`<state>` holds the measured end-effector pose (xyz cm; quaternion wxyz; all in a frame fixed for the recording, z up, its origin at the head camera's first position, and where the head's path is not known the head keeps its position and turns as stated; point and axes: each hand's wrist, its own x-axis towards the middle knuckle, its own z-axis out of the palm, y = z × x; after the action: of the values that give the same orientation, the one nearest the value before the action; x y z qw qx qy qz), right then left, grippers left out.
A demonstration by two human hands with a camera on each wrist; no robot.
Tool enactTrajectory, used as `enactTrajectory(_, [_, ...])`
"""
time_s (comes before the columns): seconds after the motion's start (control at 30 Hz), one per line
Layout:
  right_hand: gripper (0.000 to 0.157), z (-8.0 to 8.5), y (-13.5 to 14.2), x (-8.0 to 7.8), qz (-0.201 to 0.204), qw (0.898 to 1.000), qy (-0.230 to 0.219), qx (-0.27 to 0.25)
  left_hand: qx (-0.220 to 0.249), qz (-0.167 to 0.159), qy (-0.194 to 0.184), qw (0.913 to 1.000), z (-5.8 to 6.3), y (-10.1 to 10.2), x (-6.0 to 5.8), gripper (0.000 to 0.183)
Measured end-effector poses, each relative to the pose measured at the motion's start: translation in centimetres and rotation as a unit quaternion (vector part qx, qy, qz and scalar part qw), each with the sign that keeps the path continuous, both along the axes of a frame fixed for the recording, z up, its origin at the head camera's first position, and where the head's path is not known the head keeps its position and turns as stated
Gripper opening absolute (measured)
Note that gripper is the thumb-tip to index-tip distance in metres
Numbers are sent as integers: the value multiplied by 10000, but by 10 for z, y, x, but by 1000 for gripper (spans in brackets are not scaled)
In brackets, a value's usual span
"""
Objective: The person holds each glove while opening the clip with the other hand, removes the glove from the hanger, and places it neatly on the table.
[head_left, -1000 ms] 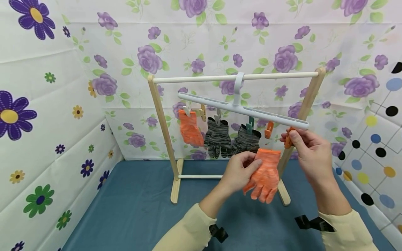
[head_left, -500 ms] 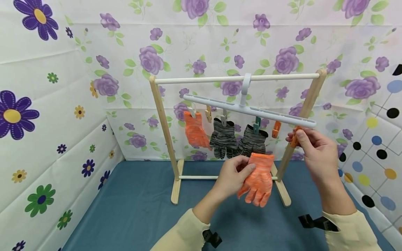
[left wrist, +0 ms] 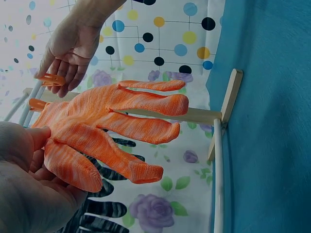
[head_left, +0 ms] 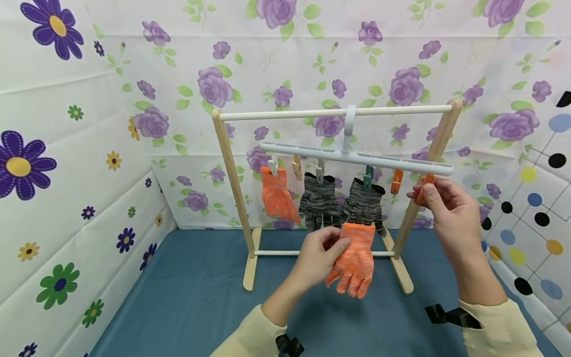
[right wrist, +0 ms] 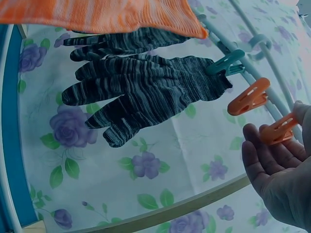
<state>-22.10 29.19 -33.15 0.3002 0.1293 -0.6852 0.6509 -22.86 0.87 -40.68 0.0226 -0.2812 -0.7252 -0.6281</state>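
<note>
Clipped to hanger (head_left: 312, 150): one orange glove (head_left: 277, 194), left end; two black-grey gloves (head_left: 363, 201). Left hand (head_left: 314, 255) pinches second orange glove (head_left: 354, 262), unclipped; right hand (head_left: 452, 215), the right-end clip (right wrist: 277, 132).

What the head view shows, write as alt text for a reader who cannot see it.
A person's left hand holds an orange knit glove while the right hand pinches an orange clothespin at the right end of a pale hanger. Another orange glove and two dark striped gloves hang clipped from the hanger, which hooks over a wooden rack's top rail.
</note>
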Motion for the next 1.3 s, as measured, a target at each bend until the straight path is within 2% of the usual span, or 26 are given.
enactTrajectory(0.43, [39,2,0,2,166,9990,283,-301,-7,110,22,9999,-1,-16,8,19])
enactTrajectory(0.73, [35,3,-2,6,288,9977,426,-451,-21,204,49,9998,-1,-26,12,18])
enactTrajectory(1.03, [36,4,-2,10,261,9975,438,-497,15,225,30,9997,-2,-36,14,15])
enactTrajectory(1.3, [37,2,0,11,164,9987,416,-241,-2,259,-46,9997,-2,-44,16,16])
